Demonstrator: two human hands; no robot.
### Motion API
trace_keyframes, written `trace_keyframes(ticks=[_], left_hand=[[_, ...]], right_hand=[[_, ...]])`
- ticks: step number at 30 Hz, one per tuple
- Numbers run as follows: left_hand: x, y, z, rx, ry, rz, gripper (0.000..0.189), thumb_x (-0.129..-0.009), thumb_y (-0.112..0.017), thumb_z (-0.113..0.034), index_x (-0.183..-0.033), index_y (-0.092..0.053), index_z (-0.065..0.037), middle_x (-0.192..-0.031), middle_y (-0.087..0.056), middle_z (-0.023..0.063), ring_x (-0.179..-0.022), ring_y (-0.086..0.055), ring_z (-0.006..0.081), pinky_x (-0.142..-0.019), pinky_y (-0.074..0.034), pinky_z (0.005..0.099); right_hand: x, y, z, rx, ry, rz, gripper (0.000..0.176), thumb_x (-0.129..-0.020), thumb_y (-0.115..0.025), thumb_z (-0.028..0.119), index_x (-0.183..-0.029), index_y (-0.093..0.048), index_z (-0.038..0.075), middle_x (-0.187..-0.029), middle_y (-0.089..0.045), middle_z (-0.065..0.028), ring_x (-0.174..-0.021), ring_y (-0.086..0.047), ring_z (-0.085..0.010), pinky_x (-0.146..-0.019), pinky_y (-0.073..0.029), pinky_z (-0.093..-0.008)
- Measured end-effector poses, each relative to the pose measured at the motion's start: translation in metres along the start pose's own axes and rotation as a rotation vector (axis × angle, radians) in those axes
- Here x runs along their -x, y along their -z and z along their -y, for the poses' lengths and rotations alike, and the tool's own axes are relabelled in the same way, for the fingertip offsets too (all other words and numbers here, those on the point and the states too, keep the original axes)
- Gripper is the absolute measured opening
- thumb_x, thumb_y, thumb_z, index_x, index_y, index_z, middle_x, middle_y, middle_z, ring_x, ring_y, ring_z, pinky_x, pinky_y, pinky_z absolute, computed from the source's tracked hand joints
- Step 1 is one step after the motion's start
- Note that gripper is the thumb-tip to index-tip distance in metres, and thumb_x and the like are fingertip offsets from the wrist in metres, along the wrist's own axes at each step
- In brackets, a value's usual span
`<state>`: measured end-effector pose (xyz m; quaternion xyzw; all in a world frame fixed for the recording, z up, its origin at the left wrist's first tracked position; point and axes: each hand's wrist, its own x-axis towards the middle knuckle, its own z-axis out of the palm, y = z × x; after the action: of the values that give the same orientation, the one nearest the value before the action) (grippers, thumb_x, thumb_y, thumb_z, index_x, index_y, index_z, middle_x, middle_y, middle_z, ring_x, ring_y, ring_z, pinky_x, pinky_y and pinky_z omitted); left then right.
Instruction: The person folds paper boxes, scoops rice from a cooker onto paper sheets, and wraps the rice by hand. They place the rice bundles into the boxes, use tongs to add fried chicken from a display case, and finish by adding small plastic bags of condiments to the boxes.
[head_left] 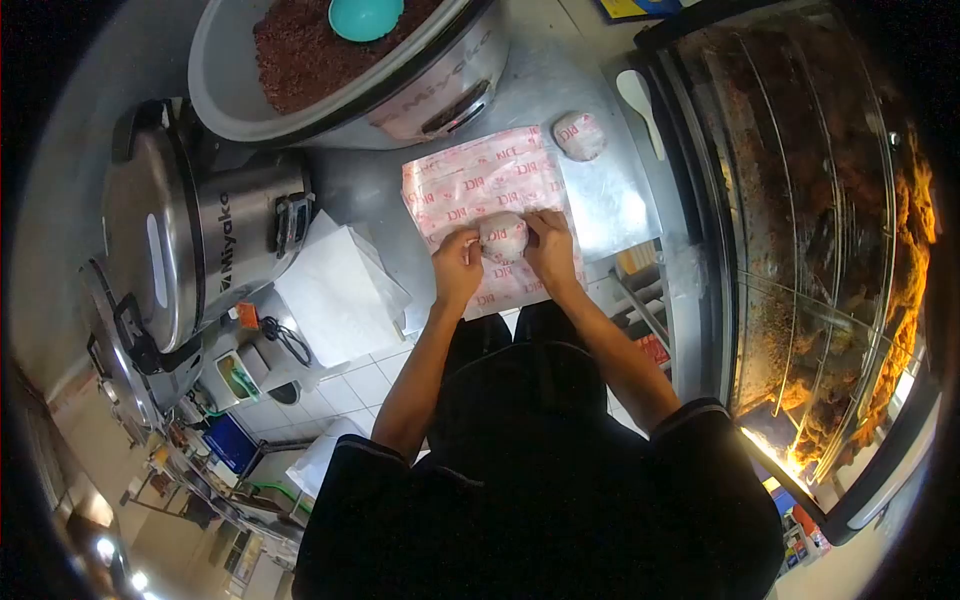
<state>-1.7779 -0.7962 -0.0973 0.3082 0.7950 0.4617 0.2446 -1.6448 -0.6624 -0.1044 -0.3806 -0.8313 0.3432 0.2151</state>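
A round bundle (503, 238) in white paper printed with red letters sits on a stack of the same printed wrapping paper (478, 180). My left hand (458, 265) grips its left edge, fingers bent against the paper. On the opposite side my right hand (550, 245) pinches the bundle's right edge. What lies inside the paper is hidden. Another wrapped bundle (580, 136) rests on the metal counter (610, 200), beyond the stack and to its right.
A large open cooker (440, 90) holds dark reddish grains and a turquoise bowl (366, 14). At left stands a lidded Miyako cooker (240, 225) beside white paper sheets (335, 290). A white spoon (640, 105) lies near the glass display case (800, 230) of browned food on the right.
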Motion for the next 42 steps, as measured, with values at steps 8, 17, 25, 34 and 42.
trace_keyframes(ticks=[8, 17, 25, 34, 42], left_hand=[[0.004, 0.008, -0.076, 1.093, 0.563, 0.240, 0.017, -0.093, -0.064, 0.002, -0.109, -0.069, 0.003, -0.103, -0.071, 0.0089, -0.091, -0.066, 0.0154, -0.083, -0.053, 0.0284], [0.039, 0.045, -0.120, 0.909, 0.648, 0.560, 0.024, -0.096, -0.063, -0.010, -0.114, -0.067, 0.005, -0.111, -0.068, 0.0105, -0.100, -0.065, 0.0189, -0.091, -0.053, 0.0323], [0.113, 0.062, -0.111, 0.630, 0.349, 0.709, 0.020, -0.097, -0.063, -0.014, -0.108, -0.071, 0.001, -0.099, -0.070, 0.0077, -0.086, -0.065, 0.0141, -0.081, -0.053, 0.0284], [0.220, 0.062, -0.191, 0.119, -0.456, 0.888, 0.041, -0.095, -0.070, -0.023, -0.121, -0.061, 0.008, -0.102, -0.072, 0.0154, -0.101, -0.067, 0.0181, -0.085, -0.053, 0.0333], [0.353, 0.021, -0.230, 0.464, -0.180, 1.242, 0.033, -0.091, -0.073, -0.006, -0.120, -0.061, 0.002, -0.112, -0.068, 0.0089, -0.098, -0.066, 0.0152, -0.086, -0.053, 0.0303]], right_hand=[[0.030, 0.029, 0.022, -0.981, -0.462, 0.031, 0.033, -0.078, -0.075, 0.002, -0.111, -0.070, 0.000, -0.106, -0.071, -0.0064, -0.091, -0.066, -0.0129, -0.077, -0.054, -0.0274], [0.115, 0.030, 0.086, -0.895, -0.408, -0.433, 0.030, -0.079, -0.072, 0.002, -0.109, -0.071, -0.001, -0.102, -0.072, -0.0050, -0.093, -0.064, -0.0123, -0.085, -0.051, -0.0289], [0.214, 0.059, 0.161, -0.394, -0.407, -0.806, 0.020, -0.073, -0.070, 0.003, -0.092, -0.070, -0.003, -0.081, -0.064, -0.0147, -0.074, -0.063, -0.0253, -0.071, -0.049, -0.0340], [0.307, 0.100, 0.184, 0.140, -0.390, -1.126, 0.027, -0.071, -0.069, 0.003, -0.097, -0.066, 0.000, -0.090, -0.062, -0.0176, -0.093, -0.059, -0.0360, -0.080, -0.047, -0.0424], [0.429, 0.170, 0.187, -0.406, -0.308, -1.342, 0.013, -0.087, -0.062, -0.003, -0.099, -0.065, -0.001, -0.095, -0.064, -0.0115, -0.095, -0.062, -0.0217, -0.078, -0.050, -0.0334]])
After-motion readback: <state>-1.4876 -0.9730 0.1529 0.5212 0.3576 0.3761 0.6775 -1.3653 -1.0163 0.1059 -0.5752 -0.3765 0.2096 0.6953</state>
